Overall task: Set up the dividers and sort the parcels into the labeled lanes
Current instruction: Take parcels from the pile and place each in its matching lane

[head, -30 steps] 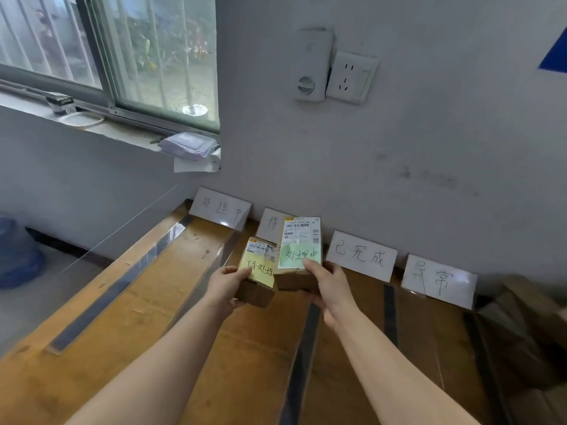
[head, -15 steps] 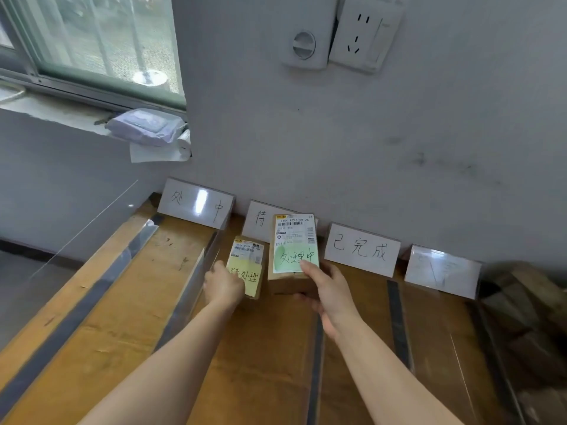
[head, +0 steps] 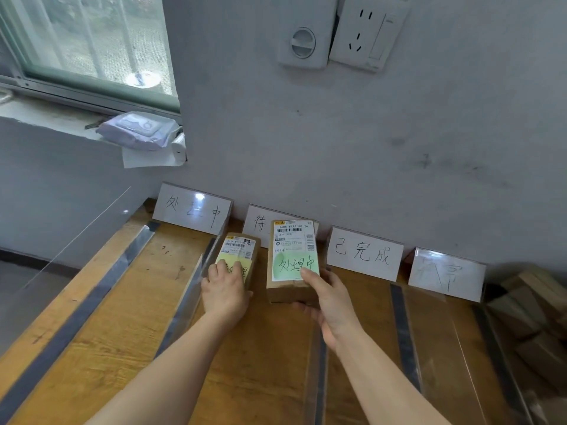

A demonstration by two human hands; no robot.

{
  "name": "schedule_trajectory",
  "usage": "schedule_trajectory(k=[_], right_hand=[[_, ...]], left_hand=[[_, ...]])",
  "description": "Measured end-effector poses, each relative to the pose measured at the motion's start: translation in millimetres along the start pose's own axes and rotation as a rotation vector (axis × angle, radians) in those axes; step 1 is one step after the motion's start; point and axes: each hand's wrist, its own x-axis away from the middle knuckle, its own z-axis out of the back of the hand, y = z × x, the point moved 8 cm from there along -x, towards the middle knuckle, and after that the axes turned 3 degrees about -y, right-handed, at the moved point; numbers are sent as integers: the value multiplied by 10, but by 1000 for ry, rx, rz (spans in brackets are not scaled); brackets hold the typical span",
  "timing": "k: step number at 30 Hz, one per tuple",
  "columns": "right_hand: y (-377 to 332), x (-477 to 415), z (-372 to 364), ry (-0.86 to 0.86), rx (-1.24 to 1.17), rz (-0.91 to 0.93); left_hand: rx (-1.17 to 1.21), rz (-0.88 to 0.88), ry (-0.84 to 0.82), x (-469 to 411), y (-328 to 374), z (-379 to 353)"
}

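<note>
Two brown parcels are in the second lane from the left. My left hand lies on top of the smaller parcel, which bears a yellow note, low on the wooden table. My right hand grips the larger parcel, which bears a green note, thumb on top and fingers beneath. Clear dividers and dark tape strips mark the lanes. Four white labels lean on the wall: the leftmost label, a half-hidden label, the third label and the rightmost label.
A pile of further brown parcels lies at the table's right end. A wipes pack sits on the window sill at upper left. A wall socket is above. The floor drops off to the left.
Both hands have moved forward toward the wall with the parcels. The smaller parcel has come down to the table and my left hand has slid onto its top. The view has moved closer.
</note>
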Motion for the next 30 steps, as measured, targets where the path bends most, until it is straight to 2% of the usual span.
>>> schedule_trajectory(k=[11,14,16,20,22,25,30], right_hand=[[48,73,-50,24,-2,2],[35,146,-90,37,-15,7],[20,227,-140,41,-20,16],[5,419,-286,22,14,38],[-16,542,-381,-2,20,52],[-20,729,-529,-43,28,73],[67,1071,-780,-138,102,89]], left_hand=[[-27,-44,-49,-46,9,76],[1,-77,-9,44,56,236],[182,-86,10,128,41,365],[928,-66,-33,398,-91,565],[1145,-93,-60,654,-111,692],[1314,-125,-129,1029,-160,797],[1376,-136,-222,1479,-397,827]])
